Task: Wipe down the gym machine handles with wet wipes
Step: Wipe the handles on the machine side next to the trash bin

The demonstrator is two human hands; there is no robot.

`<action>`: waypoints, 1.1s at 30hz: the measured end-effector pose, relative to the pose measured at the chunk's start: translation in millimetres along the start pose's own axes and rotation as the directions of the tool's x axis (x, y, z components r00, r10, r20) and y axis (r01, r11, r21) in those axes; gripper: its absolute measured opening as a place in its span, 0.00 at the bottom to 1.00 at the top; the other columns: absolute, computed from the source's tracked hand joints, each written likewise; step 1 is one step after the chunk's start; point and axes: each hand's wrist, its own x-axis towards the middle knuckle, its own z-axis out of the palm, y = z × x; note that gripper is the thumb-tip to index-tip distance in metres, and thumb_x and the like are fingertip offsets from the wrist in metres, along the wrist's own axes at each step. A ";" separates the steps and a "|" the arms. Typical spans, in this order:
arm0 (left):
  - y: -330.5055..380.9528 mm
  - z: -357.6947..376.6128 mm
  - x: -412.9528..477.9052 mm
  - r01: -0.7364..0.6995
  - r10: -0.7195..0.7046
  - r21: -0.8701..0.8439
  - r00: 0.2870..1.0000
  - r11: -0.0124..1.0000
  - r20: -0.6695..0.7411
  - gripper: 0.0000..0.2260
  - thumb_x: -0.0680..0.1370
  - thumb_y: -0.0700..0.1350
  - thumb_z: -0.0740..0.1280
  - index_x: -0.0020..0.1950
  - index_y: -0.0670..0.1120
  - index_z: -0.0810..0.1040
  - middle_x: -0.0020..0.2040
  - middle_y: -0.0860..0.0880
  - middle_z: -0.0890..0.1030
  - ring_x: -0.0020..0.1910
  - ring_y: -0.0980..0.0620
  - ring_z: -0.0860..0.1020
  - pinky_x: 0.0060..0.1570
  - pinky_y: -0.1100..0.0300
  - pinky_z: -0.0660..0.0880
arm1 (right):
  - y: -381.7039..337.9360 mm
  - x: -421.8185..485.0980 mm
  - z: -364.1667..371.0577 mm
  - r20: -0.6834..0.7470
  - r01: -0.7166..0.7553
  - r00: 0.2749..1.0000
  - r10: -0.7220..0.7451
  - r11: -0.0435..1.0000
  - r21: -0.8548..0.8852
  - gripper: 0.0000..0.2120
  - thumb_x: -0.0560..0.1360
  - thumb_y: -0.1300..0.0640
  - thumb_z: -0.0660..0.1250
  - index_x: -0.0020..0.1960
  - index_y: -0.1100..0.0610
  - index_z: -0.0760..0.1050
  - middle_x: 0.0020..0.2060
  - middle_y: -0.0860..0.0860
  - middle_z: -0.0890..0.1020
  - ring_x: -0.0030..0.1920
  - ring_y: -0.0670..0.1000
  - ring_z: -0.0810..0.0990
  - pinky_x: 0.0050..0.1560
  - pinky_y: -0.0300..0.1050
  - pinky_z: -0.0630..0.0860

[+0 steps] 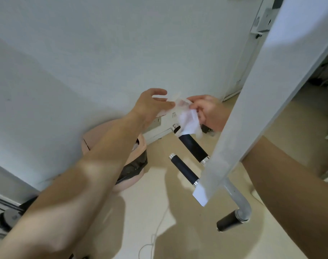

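Note:
A crumpled white wet wipe (pixel 187 118) hangs between both hands above the upper black foam handle (pixel 194 147) of the gym machine. My right hand (pixel 210 114) pinches the wipe's right side, and the wipe's lower end drapes over that handle's chrome-capped tip. My left hand (pixel 152 105) touches the wipe's left edge with its fingertips, the other fingers spread. A second black handle (pixel 184 170) sits parallel just below. A third black grip (pixel 228 222) ends a bent chrome tube at the lower right.
The machine's white frame bar (pixel 252 109) slants across the right side and hides part of my right wrist. A pink bin with a black liner (pixel 137 161) stands by the white wall under my left forearm. A thin white cable (pixel 155 238) lies on the beige floor.

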 end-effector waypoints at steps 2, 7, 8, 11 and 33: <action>2.0 2.5 0.4 -0.036 0.035 -0.005 0.998 0.999 -0.050 0.07 0.76 0.37 0.74 0.49 0.48 0.82 0.45 0.48 0.84 0.40 0.52 0.83 0.47 0.58 0.80 | -2.6 0.2 1.6 -0.054 0.015 0.998 -0.011 0.997 0.077 0.11 0.74 0.71 0.59 0.52 0.78 0.73 0.37 0.68 0.74 0.36 0.59 0.72 0.36 0.48 0.71; -3.5 3.6 1.3 -0.018 0.016 -0.028 0.997 0.999 -0.070 0.08 0.81 0.37 0.66 0.45 0.45 0.83 0.46 0.46 0.86 0.46 0.48 0.85 0.48 0.54 0.83 | -2.4 2.2 -2.9 0.044 -0.084 0.996 0.082 0.996 0.036 0.18 0.81 0.62 0.65 0.66 0.72 0.72 0.38 0.55 0.77 0.30 0.47 0.79 0.26 0.37 0.76; -6.2 4.9 1.6 0.002 -0.006 -0.044 0.997 0.999 -0.072 0.08 0.80 0.37 0.65 0.44 0.43 0.83 0.47 0.44 0.85 0.46 0.46 0.85 0.49 0.52 0.83 | 0.1 2.9 -6.2 0.056 -0.049 0.997 0.051 0.998 -0.034 0.17 0.79 0.65 0.66 0.65 0.74 0.72 0.37 0.56 0.76 0.29 0.46 0.78 0.26 0.35 0.75; -8.5 12.5 -7.9 0.088 -0.103 -0.187 0.992 0.978 -0.069 0.08 0.77 0.43 0.67 0.43 0.39 0.81 0.43 0.41 0.84 0.41 0.45 0.84 0.47 0.50 0.81 | 4.0 7.8 -22.7 0.122 -0.065 0.989 0.087 0.982 -0.176 0.13 0.77 0.70 0.68 0.61 0.73 0.75 0.38 0.55 0.80 0.31 0.46 0.81 0.32 0.34 0.77; -107.9 30.8 -57.7 0.209 -0.239 -0.283 0.968 0.936 -0.077 0.13 0.79 0.44 0.70 0.60 0.37 0.78 0.43 0.46 0.84 0.30 0.54 0.80 0.28 0.64 0.71 | 29.8 15.5 -5.9 0.115 -0.011 0.988 0.099 0.804 -0.594 0.13 0.74 0.57 0.75 0.56 0.57 0.78 0.47 0.50 0.80 0.48 0.51 0.81 0.55 0.49 0.79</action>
